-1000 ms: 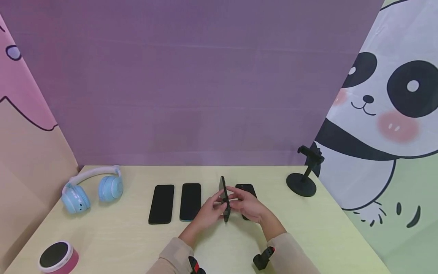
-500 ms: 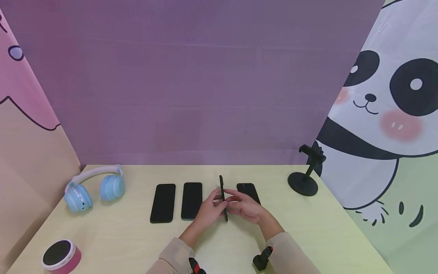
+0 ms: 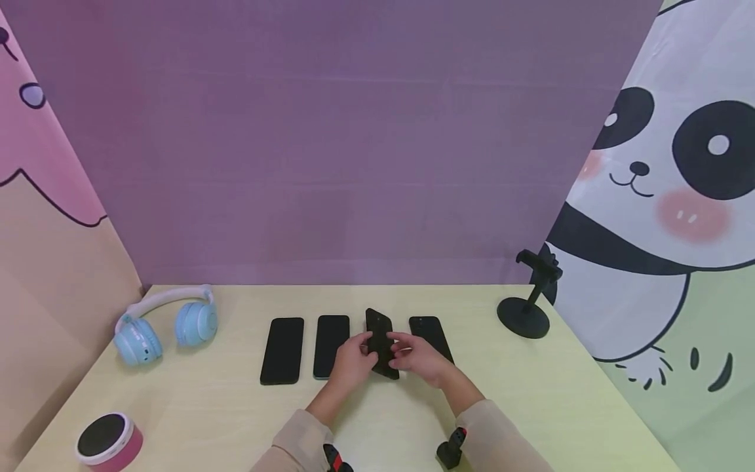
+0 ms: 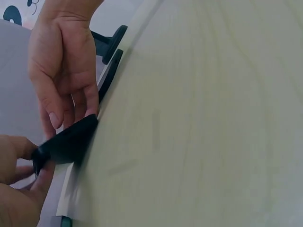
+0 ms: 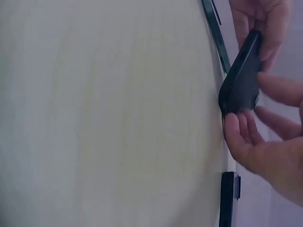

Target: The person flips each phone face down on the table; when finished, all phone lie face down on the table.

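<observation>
Nearest in the head view, two beige sleeves [image 3: 301, 439] reach in from the lower edge, with a small black wrist camera [image 3: 451, 452] at the right cuff. Over to the left, near the front of the pale desk [image 3: 236, 419], sits a round pink-and-white device [image 3: 112, 442] with a dark top.

Just beyond the cuffs, the person's left grip [image 3: 352, 362] pinches the left edge of a dark phone [image 3: 379, 333] between thumb and fingers. The right grip [image 3: 421, 360] is relaxed, its fingers loosely bent and their tips at the right side of the same phone. That phone is tilted up on its lower end, one broad face turned toward the person; whether the end touches the desk I cannot tell.

In a row with it, two black phones lie flat to the left, an outer phone [image 3: 282, 351] and an inner phone [image 3: 331, 344], and a right-hand phone [image 3: 432, 333] lies partly behind the right grip. Farther back, blue-and-white headphones [image 3: 138, 341] rest on the left and a black stand [image 3: 523, 318] on the right. Behind rises a purple backdrop [image 3: 354, 144], a panda picture [image 3: 678, 164] to its right.
</observation>
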A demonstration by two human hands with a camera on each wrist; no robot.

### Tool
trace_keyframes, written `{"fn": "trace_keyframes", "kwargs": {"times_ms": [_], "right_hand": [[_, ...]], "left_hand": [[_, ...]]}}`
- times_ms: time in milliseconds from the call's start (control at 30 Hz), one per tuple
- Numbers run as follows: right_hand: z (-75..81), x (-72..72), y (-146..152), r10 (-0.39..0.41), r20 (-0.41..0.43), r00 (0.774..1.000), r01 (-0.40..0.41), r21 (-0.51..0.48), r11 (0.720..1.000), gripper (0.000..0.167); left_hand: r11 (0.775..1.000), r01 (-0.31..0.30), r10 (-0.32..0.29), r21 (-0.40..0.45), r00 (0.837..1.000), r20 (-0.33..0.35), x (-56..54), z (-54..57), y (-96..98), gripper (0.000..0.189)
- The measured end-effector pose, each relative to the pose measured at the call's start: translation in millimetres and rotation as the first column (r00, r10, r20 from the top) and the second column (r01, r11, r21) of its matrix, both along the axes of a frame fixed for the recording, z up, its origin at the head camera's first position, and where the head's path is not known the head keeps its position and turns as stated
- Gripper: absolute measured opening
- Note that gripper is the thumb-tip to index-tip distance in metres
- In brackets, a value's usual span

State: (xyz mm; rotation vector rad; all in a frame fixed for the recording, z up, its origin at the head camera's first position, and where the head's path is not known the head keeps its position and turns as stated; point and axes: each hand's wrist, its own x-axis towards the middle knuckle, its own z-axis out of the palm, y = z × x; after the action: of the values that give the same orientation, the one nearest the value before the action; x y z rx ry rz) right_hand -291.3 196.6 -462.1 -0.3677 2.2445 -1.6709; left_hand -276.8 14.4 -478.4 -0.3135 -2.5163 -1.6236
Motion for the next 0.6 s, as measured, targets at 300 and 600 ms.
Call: {"fn": "trace_keyframes", "kwargs": {"times_ms": [300,600], "right_hand": [[2.2,7.0,-7.9,-0.126,-0.094,0.988,0.145,0.228,0.963,0.057],[-0.2,3.5,-9.2,-0.128,-0.122,0.984,0.161,0.312,0.936,0.058]], "left_hand": [[0.993,-0.021,0.031,-0.119,0.996,0.082,2.4,-8.5,5.0,0.058],[0.984,-0.017,0.036,-0.177,0.994,0.107,0.3,-7.8,9.5,0.061]]}}
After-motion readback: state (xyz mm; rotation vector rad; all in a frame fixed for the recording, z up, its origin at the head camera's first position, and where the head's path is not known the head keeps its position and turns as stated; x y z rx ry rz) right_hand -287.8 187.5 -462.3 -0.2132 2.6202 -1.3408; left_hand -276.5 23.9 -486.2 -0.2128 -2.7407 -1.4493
